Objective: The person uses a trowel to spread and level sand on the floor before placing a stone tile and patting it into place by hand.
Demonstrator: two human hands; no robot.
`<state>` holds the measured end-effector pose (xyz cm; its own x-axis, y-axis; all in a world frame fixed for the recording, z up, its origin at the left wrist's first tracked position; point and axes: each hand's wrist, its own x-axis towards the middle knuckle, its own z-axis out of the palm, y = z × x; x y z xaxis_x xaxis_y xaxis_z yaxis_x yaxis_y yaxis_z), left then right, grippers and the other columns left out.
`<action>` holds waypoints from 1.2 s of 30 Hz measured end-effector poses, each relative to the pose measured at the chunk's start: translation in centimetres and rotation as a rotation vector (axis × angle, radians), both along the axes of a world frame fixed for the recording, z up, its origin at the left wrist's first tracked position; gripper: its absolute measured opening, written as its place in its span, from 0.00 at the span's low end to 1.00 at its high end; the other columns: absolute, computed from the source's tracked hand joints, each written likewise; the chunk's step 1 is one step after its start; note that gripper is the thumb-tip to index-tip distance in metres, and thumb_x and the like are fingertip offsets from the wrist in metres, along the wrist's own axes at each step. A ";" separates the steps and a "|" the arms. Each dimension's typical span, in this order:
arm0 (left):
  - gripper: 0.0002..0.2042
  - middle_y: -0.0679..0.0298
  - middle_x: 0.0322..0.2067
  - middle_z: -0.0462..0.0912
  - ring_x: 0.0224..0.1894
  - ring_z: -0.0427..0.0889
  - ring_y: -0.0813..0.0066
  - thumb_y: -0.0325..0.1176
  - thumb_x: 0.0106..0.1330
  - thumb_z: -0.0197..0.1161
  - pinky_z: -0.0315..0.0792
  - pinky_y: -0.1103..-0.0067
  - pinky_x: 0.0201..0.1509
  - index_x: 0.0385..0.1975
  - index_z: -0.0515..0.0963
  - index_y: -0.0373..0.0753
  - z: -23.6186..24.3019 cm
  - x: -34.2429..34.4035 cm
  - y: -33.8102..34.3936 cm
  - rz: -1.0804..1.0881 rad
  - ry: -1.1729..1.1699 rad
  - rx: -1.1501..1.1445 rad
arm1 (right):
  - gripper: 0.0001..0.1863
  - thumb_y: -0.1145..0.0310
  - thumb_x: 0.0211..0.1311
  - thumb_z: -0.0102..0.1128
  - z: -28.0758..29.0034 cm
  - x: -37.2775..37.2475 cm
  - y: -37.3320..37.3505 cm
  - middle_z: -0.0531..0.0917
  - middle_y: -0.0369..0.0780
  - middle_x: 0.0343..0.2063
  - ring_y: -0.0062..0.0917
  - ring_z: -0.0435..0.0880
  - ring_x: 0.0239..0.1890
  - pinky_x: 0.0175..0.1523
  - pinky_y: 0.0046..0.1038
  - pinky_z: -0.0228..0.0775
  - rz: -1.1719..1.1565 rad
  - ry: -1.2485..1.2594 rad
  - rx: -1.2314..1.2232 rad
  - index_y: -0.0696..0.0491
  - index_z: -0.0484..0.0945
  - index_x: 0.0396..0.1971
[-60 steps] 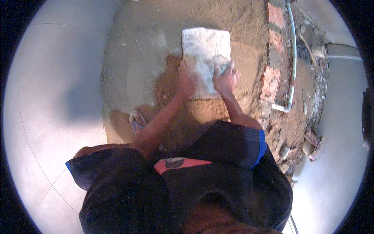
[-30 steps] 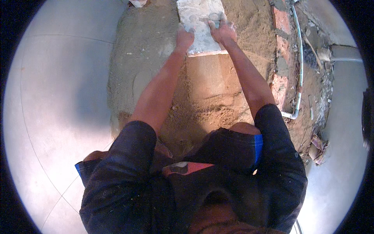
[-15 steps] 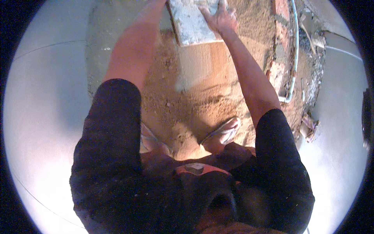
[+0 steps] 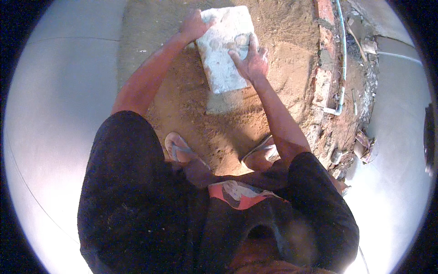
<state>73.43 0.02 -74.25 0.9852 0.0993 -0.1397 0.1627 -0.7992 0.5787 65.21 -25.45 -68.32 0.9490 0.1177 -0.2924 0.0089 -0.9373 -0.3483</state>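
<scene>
The hands, left point(image 4: 194, 27) and right point(image 4: 253, 65), grip the pale slab point(image 4: 221, 59) between them by its opposite sides

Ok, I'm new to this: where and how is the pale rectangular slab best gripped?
Probably the long edges of the pale rectangular slab, from left and right: it looks flat, and those edges face sideways. The left hand is at the left edge, toward its far end; the right hand at the right edge.
</scene>
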 end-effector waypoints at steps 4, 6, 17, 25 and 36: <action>0.40 0.39 0.55 0.75 0.59 0.74 0.44 0.62 0.59 0.62 0.68 0.61 0.62 0.59 0.70 0.30 1.7 -6.1 0.9 -0.045 0.190 0.030 | 0.57 0.28 0.53 0.57 2.8 -4.0 -0.8 0.59 0.63 0.65 0.56 0.69 0.63 0.61 0.49 0.68 0.061 0.186 -0.028 0.41 0.42 0.75; 0.36 0.44 0.53 0.79 0.57 0.77 0.46 0.61 0.59 0.64 0.70 0.62 0.61 0.58 0.74 0.37 1.1 -9.5 2.8 -0.206 0.308 -0.036 | 0.55 0.31 0.55 0.56 0.9 -6.8 -2.2 0.64 0.61 0.63 0.53 0.69 0.63 0.64 0.49 0.66 -0.078 0.053 0.050 0.49 0.46 0.74; 0.34 0.48 0.46 0.83 0.50 0.81 0.48 0.63 0.57 0.66 0.73 0.60 0.55 0.49 0.79 0.35 5.6 -15.7 2.5 0.021 0.259 -0.028 | 0.43 0.33 0.51 0.65 -0.5 -9.5 -4.8 0.81 0.58 0.40 0.49 0.81 0.47 0.53 0.44 0.72 -0.481 -0.098 0.123 0.61 0.75 0.49; 0.35 0.44 0.45 0.80 0.48 0.81 0.43 0.63 0.61 0.62 0.74 0.59 0.51 0.47 0.76 0.31 20.8 -23.5 4.3 0.197 0.002 -0.050 | 0.29 0.44 0.64 0.59 14.2 -6.8 -2.8 0.86 0.51 0.31 0.47 0.85 0.33 0.43 0.40 0.77 -0.171 -0.386 0.232 0.60 0.82 0.42; 0.31 0.38 0.47 0.76 0.53 0.76 0.39 0.49 0.63 0.65 0.68 0.55 0.58 0.53 0.68 0.27 0.7 -29.8 0.6 0.388 0.168 -0.162 | 0.27 0.43 0.65 0.55 -0.9 -12.9 -1.4 0.74 0.55 0.48 0.51 0.76 0.51 0.52 0.50 0.71 -0.274 -0.107 -0.013 0.51 0.76 0.51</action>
